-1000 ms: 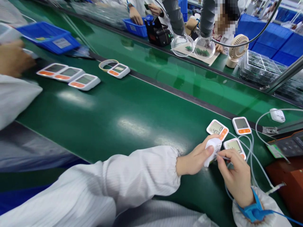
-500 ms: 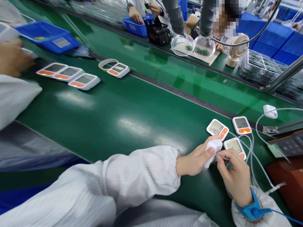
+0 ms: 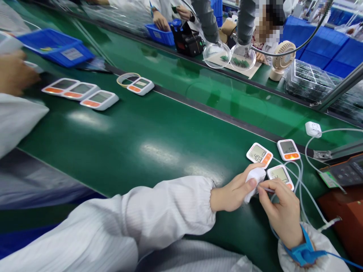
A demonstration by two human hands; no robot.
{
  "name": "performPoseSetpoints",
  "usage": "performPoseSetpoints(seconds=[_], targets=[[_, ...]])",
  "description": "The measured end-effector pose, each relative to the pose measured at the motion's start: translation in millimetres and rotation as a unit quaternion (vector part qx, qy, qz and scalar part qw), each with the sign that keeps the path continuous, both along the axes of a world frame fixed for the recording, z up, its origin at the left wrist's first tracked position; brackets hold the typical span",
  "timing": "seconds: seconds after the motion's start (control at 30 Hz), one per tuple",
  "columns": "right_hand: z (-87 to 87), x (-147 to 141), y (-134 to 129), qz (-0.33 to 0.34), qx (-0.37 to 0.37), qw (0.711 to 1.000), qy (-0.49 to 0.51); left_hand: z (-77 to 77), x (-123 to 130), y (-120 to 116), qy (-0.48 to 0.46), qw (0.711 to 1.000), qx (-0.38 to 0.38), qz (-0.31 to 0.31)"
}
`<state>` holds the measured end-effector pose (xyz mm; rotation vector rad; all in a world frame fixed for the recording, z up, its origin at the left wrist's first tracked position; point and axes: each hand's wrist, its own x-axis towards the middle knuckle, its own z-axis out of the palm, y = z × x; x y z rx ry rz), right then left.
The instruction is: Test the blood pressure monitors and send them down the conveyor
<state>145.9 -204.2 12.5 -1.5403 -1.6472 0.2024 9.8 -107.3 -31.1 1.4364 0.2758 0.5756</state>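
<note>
My left hand (image 3: 234, 192) is closed round a white handheld monitor (image 3: 256, 176), tilted up on its edge with its screen out of sight. At its near side my right hand (image 3: 283, 209) pinches the end of a thin whitish tube; whether the tip is inside the monitor is hidden by the fingers. Just beyond my hands lie three white monitors with orange buttons: one reading 403 (image 3: 257, 153), one with a dark screen (image 3: 288, 148), and one partly covered by my right hand (image 3: 278, 173). A blue wrist strap (image 3: 302, 251) circles my right wrist.
Pale tubes (image 3: 302, 189) loop on the right beside an orange-brown box (image 3: 344, 223). A white adapter block (image 3: 313, 129) rests beyond the dark rail. At left are more monitors (image 3: 100, 99), a blue tray (image 3: 61, 49) and a co-worker's blurred hand (image 3: 18, 71).
The white adapter block beyond the rail has shifted a little to the left. Both my hands keep their hold on the monitor and the tube, and the view has tilted very slightly.
</note>
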Motion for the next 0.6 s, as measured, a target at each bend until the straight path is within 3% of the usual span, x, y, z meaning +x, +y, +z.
performPoseSetpoints(seconds=[0.6], targets=[[-2.6, -0.3, -0.5, 0.013, -0.004, 1.0, 0.016, -0.5, 0.9, -0.3, 0.001, 1.0, -0.022, -0.004]])
